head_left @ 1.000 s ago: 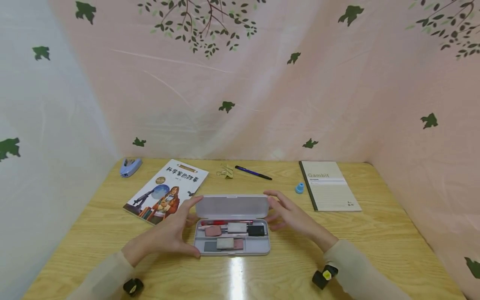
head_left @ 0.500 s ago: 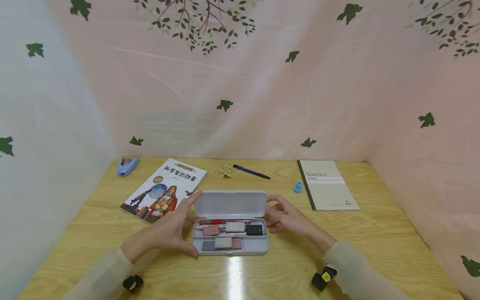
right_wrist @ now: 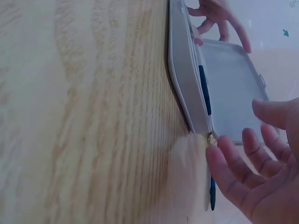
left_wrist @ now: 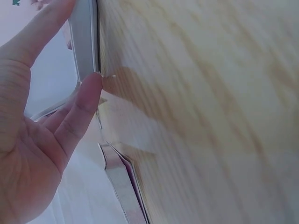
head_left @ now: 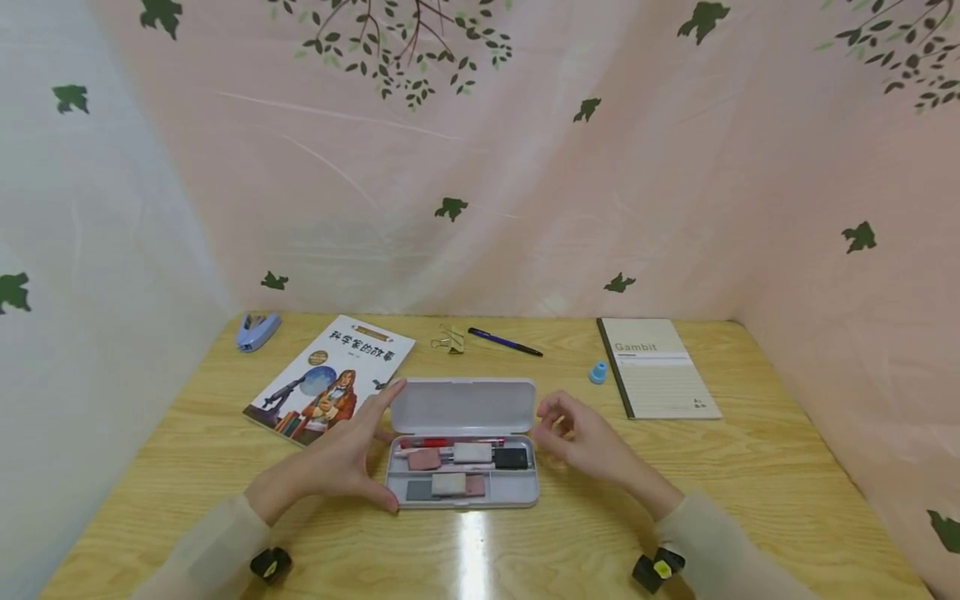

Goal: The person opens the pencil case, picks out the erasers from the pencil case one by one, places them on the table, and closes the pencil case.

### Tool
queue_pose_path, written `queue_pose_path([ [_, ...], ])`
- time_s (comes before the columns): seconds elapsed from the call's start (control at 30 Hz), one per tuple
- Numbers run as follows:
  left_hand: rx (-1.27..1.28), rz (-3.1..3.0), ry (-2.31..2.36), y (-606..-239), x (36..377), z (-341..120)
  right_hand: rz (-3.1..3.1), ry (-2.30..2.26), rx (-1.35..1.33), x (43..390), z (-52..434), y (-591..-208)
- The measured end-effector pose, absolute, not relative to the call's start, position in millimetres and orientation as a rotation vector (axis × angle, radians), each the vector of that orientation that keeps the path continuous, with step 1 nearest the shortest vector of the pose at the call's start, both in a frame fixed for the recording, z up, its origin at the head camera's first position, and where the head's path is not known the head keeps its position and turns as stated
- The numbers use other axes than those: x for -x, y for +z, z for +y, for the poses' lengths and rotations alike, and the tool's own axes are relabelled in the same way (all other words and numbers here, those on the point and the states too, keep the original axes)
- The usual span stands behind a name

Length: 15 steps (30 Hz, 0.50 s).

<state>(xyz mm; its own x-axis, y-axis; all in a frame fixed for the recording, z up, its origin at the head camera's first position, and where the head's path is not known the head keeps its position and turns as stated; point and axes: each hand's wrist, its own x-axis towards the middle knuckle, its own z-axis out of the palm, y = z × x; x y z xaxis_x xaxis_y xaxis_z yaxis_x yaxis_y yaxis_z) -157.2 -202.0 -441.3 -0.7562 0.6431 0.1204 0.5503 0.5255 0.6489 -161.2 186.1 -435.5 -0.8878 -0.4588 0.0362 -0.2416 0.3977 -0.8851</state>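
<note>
Looking from the head view, the left hand (head_left: 341, 462) brackets the open pencil case (head_left: 463, 487) at mid-table (head_left: 750, 483), forefinger on the raised lid (head_left: 463, 406), thumb at the tray's front corner. The right hand (head_left: 581, 437) hovers just off the case's right end, fingers loosely curled, holding nothing.

Left wrist: thumb (left_wrist: 81, 107) touches the tray's edge.

Right wrist: spread fingers (right_wrist: 233, 179) near the case's corner.
</note>
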Motion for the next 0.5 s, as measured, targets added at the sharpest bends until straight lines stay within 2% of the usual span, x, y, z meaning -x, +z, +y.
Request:
queue_pose_path([
  [0.27, -1.01, 2.629, 1.022, -439.6, 156.6, -201.6, 2.648, -1.139, 1.047, 154.6, 177.8, -431.8],
  [0.5, -0.98, 2.653, 0.987, -437.8, 156.6, -200.4, 2.696, -0.91, 1.104, 155.9, 176.0, -432.9],
])
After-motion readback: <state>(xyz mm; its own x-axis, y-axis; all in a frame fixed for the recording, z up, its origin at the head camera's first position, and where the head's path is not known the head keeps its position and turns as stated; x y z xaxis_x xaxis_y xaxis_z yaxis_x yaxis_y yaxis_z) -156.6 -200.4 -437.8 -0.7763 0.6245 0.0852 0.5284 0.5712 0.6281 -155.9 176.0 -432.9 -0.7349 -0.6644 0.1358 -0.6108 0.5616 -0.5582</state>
